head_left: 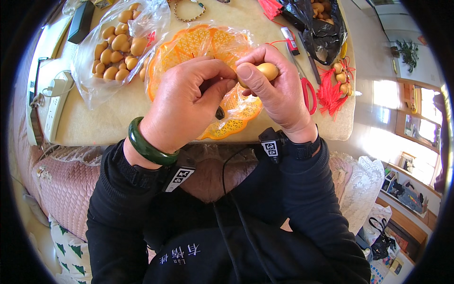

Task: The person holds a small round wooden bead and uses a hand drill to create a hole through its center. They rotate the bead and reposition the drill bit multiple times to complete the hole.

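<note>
My right hand (279,90) is closed round a small tan gourd (268,71), whose rounded end shows above the thumb. Close against it, the thumb and forefinger of my left hand (191,90) are pinched together at the gourd's other end. What the left fingertips hold is hidden or too small to name. Both hands are over an orange latticed plastic basket (231,127), which has clear plastic film in it. A dark green bangle (149,144) circles my left wrist.
Left of the basket lies a clear plastic bag (87,90) of small gourds (120,42). A power strip (57,106) is at the table's left. On the right are red-handled scissors (309,96), gourds with red tassels (331,94) and a black bag (326,45). A beaded string (189,19) lies at the back.
</note>
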The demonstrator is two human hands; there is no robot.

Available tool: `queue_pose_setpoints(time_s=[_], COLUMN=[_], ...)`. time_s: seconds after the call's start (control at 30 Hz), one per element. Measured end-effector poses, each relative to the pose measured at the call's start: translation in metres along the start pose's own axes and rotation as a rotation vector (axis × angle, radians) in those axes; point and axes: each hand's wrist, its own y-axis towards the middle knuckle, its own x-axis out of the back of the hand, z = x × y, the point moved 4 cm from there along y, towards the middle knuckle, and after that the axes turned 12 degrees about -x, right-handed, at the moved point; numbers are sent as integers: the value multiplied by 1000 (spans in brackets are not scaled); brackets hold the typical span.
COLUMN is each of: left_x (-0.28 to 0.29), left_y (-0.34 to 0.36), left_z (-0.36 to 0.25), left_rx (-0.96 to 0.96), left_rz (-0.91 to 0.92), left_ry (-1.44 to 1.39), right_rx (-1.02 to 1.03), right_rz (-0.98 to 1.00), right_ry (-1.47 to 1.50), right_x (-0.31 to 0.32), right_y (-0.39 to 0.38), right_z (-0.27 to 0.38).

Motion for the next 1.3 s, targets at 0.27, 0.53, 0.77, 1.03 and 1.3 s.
queue_pose_setpoints(time_s=[0.27,0.53,0.77,1.03,1.3], left_x=[5,2,3,4,2], left_y=[3,2,3,5,3], left_z=[-1,2,1,-2,-1], left_rx=[-54,33,-7,-58,-54], left_rz=[21,-3,18,28,17], left_ry=[55,-21,-1,55,42], right_rx=[36,15,41,87,-31], right_rz=[14,23,-6,0,36], right_ry=[57,14,6,-58,79], right_x=[-5,-1,-4,-3,-3], right_y=[2,5,5,3,2], right_z=[0,-1,-2,1,-1])
